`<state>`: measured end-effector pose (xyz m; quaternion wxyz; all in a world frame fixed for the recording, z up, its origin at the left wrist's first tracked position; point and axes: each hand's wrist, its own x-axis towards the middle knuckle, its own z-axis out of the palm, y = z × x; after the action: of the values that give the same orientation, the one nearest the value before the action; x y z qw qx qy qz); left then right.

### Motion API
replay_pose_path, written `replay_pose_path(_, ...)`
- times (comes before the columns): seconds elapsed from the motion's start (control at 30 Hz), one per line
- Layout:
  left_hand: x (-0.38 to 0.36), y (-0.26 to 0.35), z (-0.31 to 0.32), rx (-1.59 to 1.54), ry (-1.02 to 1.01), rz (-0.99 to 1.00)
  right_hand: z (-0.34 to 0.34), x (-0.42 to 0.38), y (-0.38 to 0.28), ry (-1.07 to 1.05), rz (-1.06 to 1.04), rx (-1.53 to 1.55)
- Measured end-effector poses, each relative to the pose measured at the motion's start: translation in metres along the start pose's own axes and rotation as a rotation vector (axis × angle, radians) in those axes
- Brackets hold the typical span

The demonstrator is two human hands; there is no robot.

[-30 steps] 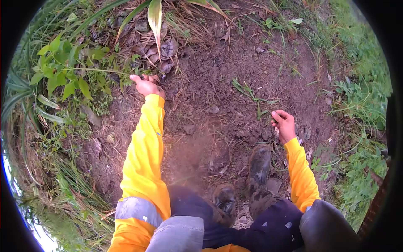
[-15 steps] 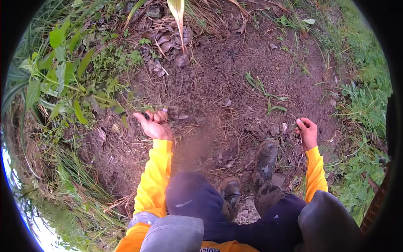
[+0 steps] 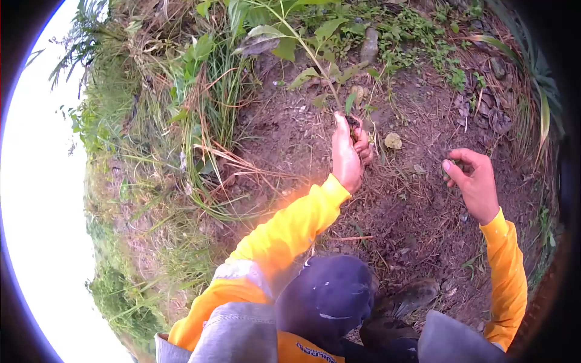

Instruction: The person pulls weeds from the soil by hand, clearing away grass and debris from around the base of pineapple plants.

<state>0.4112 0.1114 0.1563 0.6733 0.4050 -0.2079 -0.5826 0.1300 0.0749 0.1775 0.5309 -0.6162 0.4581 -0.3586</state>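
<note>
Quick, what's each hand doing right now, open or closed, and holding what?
Left hand: closed around the base of a weed stem.
Right hand: fingers curled, thumb to fingertips; what it pinches cannot be told.

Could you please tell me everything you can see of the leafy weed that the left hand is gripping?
The weed is a thin pale-green stalk with several broad green leaves, one looking grey and wilted. It leans up and left from the brown soil. The left hand is closed around its base at the ground; its roots are not visible.
</note>
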Motion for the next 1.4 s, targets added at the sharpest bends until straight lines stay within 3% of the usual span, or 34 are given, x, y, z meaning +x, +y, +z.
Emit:
replay_pose_path(0.03, -0.006, 0.012, -0.008, 0.07, -0.038, 0.089, 0.017, 0.019, -0.023, -0.063, -0.051, -0.027)
replay_pose_path(0.07, -0.013, 0.026, -0.019, 0.102, 0.052, 0.133, 0.032, 0.037, -0.044, -0.117, -0.099, -0.058)
replay_pose_path(0.1, -0.039, 0.065, -0.058, 0.288, 0.141, 0.317, 0.051, 0.054, -0.064, -0.162, -0.183, -0.124)
replay_pose_path(0.2, -0.083, 0.157, -0.129, 0.437, 0.462, 0.376, 0.086, 0.076, -0.086, -0.206, -0.349, -0.288)
replay_pose_path(0.3, -0.105, 0.266, -0.249, 0.731, 0.857, 0.374, 0.122, 0.087, -0.086, -0.291, -0.457, -0.266)
replay_pose_path(0.33, -0.104, 0.317, -0.319, 0.96, 1.037, 0.194, 0.137, 0.089, -0.088, -0.305, -0.503, -0.269)
replay_pose_path(0.37, -0.106, 0.334, -0.335, 1.51, 1.303, 0.24, 0.154, 0.087, -0.1, -0.38, -0.405, -0.167)
replay_pose_path(0.4, -0.104, 0.342, -0.332, 2.074, 1.537, 0.306, 0.179, 0.092, -0.097, -0.434, -0.474, -0.108)
replay_pose_path(0.47, -0.087, 0.329, -0.25, 1.982, 1.431, 0.72, 0.22, 0.089, -0.105, -0.611, -0.547, -0.158)
replay_pose_path(0.53, -0.056, 0.264, -0.145, 1.911, 1.042, 1.022, 0.258, 0.093, -0.099, -0.69, -0.479, -0.366)
replay_pose_path(0.6, -0.02, 0.215, -0.092, 1.948, 0.355, 0.931, 0.257, 0.095, -0.059, -0.499, -0.591, -0.417)
replay_pose_path(0.63, -0.002, 0.184, -0.075, 1.822, 0.17, 0.838, 0.233, 0.101, -0.046, -0.561, -0.61, -0.525)
replay_pose_path(0.7, 0.032, 0.131, -0.05, 1.665, -0.146, 0.587, 0.181, 0.104, -0.008, -0.423, -0.626, -0.639)
replay_pose_path(0.73, 0.049, 0.113, -0.04, 1.634, -0.285, 0.432, 0.15, 0.099, 0.005, -0.422, -0.487, -0.633)
replay_pose_path(0.77, 0.072, 0.099, -0.039, 1.754, -0.332, 0.513, 0.122, 0.092, 0.028, -0.324, -0.526, -0.484)
replay_pose_path(0.93, 0.187, 0.063, 0.006, 2.117, -0.507, 0.955, 0.008, 0.038, 0.067, -0.153, -0.341, -0.617)
replay_pose_path(1.03, 0.225, 0.061, 0.053, 2.08, -0.811, 1.042, -0.028, 0.03, 0.063, -0.12, -0.267, -0.772)
replay_pose_path(1.13, 0.257, 0.069, 0.087, 2.201, -1.122, 0.971, -0.043, 0.041, 0.053, 0.115, -0.262, -1.051)
replay_pose_path(1.27, 0.301, 0.041, 0.089, 2.039, -1.413, 1.014, -0.059, 0.073, 0.073, -0.055, 0.131, -1.097)
replay_pose_path(1.33, 0.305, 0.024, 0.098, 1.912, -1.299, 0.75, -0.053, 0.074, 0.085, -0.194, 0.198, -1.261)
replay_pose_path(1.4, 0.311, 0.007, 0.111, 1.733, -0.928, 0.528, -0.045, 0.081, 0.091, -0.178, 0.265, -1.291)
